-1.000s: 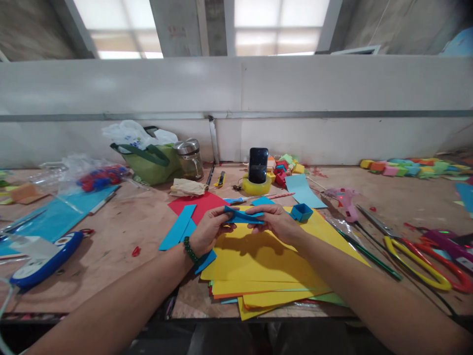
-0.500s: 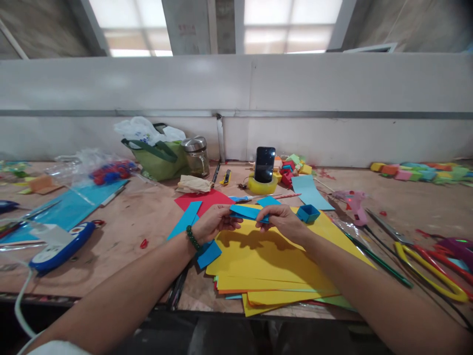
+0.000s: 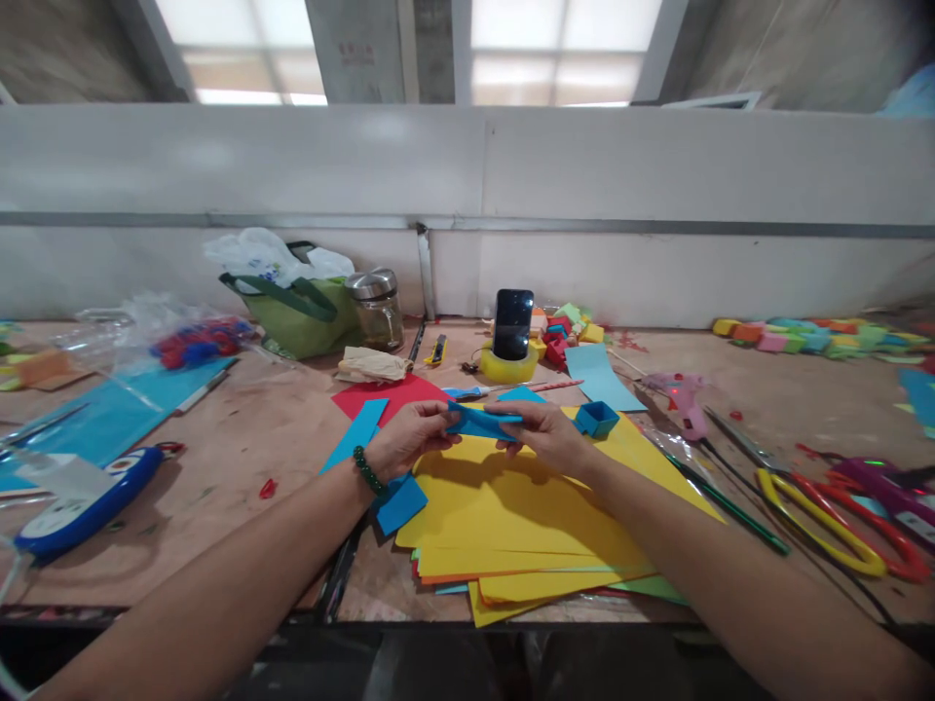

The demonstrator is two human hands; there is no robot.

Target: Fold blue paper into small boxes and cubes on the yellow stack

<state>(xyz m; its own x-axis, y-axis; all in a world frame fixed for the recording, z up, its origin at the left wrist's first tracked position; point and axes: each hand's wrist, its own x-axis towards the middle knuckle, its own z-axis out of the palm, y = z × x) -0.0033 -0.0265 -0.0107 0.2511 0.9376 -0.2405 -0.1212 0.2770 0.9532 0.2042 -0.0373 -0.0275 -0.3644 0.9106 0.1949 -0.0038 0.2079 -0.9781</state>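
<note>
A folded strip of blue paper (image 3: 482, 423) is held between both hands above a stack of yellow paper sheets (image 3: 511, 497). My left hand (image 3: 415, 434) pinches its left end, with a green bead bracelet at the wrist. The fingers of my right hand (image 3: 547, 433) close on the right end. Just beyond my right hand sits a small open blue paper box (image 3: 597, 419). More blue paper strips (image 3: 356, 436) lie left of my left hand, partly over a red sheet (image 3: 394, 397). Another blue piece (image 3: 402, 504) rests below my left wrist.
A phone (image 3: 512, 324) leans upright on a yellow tape roll (image 3: 509, 365). On the right lie a pink glue gun (image 3: 679, 397), a green pencil (image 3: 730, 506) and large scissors (image 3: 818, 521). A power strip (image 3: 92, 501), green bag (image 3: 292, 316) and glass jar (image 3: 376, 312) are leftward.
The strip's folded flaps have changed: its right end now looks closed together under my right fingers, which have moved along its top edge. The view has turned slightly right.
</note>
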